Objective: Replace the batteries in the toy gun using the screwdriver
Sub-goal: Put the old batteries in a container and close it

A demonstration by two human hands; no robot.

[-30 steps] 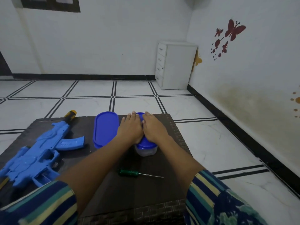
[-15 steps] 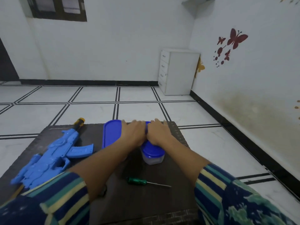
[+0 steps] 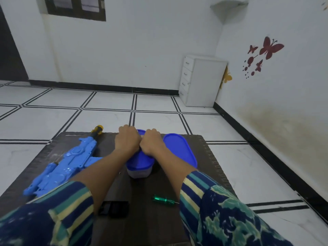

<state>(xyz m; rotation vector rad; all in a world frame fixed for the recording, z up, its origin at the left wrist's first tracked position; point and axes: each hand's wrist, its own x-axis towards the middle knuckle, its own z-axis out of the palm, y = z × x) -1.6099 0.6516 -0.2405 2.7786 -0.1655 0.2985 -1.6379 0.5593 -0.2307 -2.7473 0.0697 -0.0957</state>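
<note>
Both hands sit side by side on top of a small tub with a blue lid [image 3: 139, 161], knuckles up, thumbs meeting in the middle. Left hand [image 3: 126, 142] curled over the far left edge of the lid, right hand [image 3: 152, 142] curled over the far right edge; both grips closed down on that lid, fingertips hidden past the far rim. Tub body under the lid is clear or pale, contents too blurred to tell. Just right of the grip, touching or nearly touching the right wrist, a second flat blue lid [image 3: 180, 150] lies on the dark tabletop [image 3: 209, 157]. Left of the grip, apart from it, the blue toy gun [image 3: 67, 166] lies flat, its yellow-and-black muzzle [image 3: 97, 130] pointing away toward the far edge, stock end nearer the person by the left sleeve. Nearer the person than the grip, between the forearms and closer to the right one, the green-handled screwdriver [image 3: 162, 200] lies flat, untouched, shaft tip running under the right sleeve. Near the left elbow, a small dark flat object [image 3: 115, 208], cannot tell what. Sleeves striped navy, teal, yellow. Floor is white tile with black lines; white drawer unit [image 3: 202, 80] in the far corner, butterfly stickers [image 3: 266, 50] on the right wall.
</note>
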